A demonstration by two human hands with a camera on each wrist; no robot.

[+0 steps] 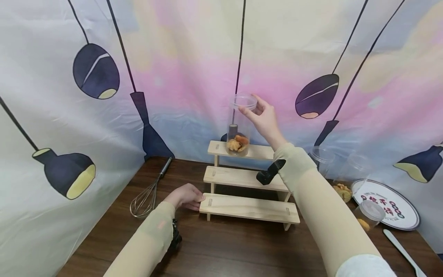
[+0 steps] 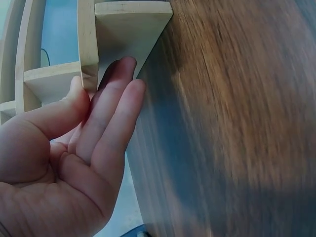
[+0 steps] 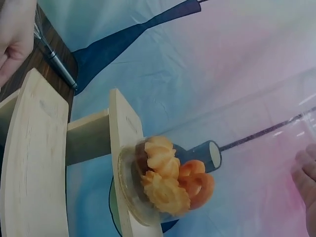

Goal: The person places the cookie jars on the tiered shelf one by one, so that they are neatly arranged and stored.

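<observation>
A three-tier wooden display stand (image 1: 247,206) stands on the dark wooden table. At the left end of its lowest step, my left hand (image 1: 187,196) pinches the board, thumb above and fingers beneath, as the left wrist view shows. My right hand (image 1: 265,120) grips a tall clear plastic jar (image 1: 238,125) near its lid, thumb on one side and fingers on the other. Several cookies (image 3: 170,180) lie in the bottom of this jar. The jar is upright at the left part of the top step; its base appears to touch the board.
A whisk (image 1: 152,192) lies left of the stand. To the right are more clear jars with cookies, one of them a short jar (image 1: 370,213), a white oval plate (image 1: 405,207) with red lettering and a pale spatula-like utensil (image 1: 403,250). A printed cloth (image 1: 194,77) hangs behind.
</observation>
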